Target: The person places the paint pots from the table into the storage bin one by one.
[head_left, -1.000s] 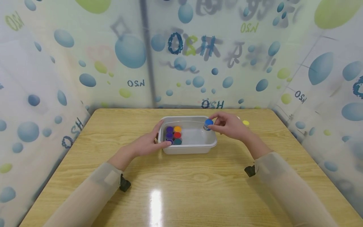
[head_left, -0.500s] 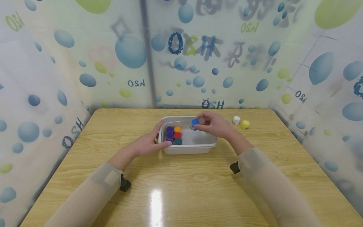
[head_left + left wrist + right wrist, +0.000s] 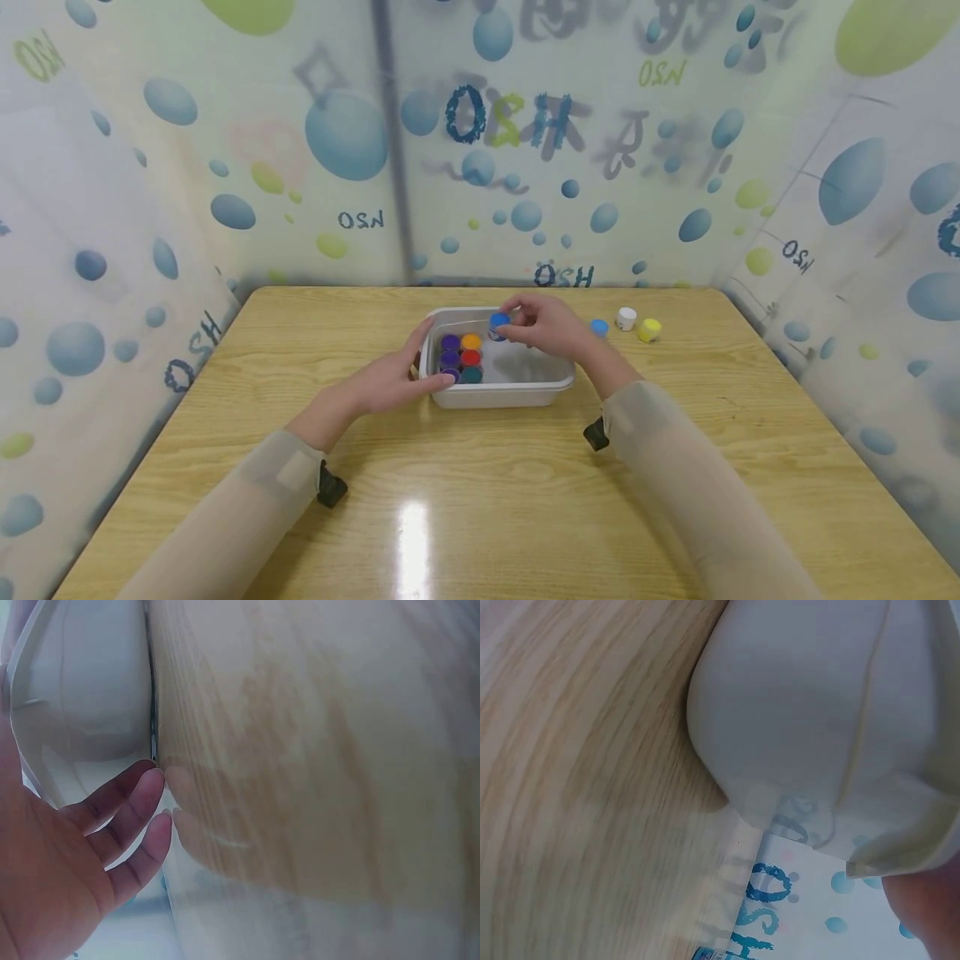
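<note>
Six jars (image 3: 471, 358) in white tub (image 3: 510, 397), tub gripped by left hand's (image 3: 386, 383) fingers; blue-lidded jar (image 3: 498, 325) pinched by right hand's (image 3: 552, 326) fingers, label unreadable; mirrored "H2O" read on backdrop (image 3: 508, 121).

Head view bright, evenly lit, vertical glare streak on tabletop (image 3: 480, 483); left wrist view hazy, soft.

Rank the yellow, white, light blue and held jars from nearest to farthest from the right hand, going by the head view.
1. Held jar: pinched by the right hand, on its left.
2. Light blue jar: on the table, right of the hand.
3. White jar: right of the light blue one.
4. Yellow jar: farthest right.
</note>
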Available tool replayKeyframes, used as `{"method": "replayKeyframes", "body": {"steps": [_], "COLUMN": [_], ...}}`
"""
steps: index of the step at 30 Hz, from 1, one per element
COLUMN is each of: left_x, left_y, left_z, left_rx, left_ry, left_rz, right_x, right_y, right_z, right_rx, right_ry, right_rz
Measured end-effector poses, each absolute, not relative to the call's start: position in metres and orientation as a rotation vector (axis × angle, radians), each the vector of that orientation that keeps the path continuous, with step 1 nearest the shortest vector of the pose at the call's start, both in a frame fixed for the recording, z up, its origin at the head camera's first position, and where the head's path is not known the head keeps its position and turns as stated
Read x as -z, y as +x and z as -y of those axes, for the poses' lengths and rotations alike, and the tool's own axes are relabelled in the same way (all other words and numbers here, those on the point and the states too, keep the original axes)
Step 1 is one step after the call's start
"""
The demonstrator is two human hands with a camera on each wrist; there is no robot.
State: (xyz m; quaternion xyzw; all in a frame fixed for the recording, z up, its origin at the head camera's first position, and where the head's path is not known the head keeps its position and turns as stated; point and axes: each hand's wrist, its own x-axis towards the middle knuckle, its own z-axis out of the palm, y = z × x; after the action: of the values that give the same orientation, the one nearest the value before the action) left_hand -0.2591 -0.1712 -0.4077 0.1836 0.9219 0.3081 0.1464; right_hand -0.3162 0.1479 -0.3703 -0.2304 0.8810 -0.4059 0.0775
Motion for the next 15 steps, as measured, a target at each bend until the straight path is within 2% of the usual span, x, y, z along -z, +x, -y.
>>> {"method": "replayKeyframes", "body": {"steps": [15], "left_x": [0.406], "left_y": [-0.256], "left_z": [0.171], "left_rx": [-0.906], "left_ry": [0.53], "left_rz": [-2.643], "right_x": [0.38], "right_y": [-0.324], "right_z": [-0.14], "right_rx": [1.205], "right_ry": [-0.604], "right_rz": [-2.639]}}
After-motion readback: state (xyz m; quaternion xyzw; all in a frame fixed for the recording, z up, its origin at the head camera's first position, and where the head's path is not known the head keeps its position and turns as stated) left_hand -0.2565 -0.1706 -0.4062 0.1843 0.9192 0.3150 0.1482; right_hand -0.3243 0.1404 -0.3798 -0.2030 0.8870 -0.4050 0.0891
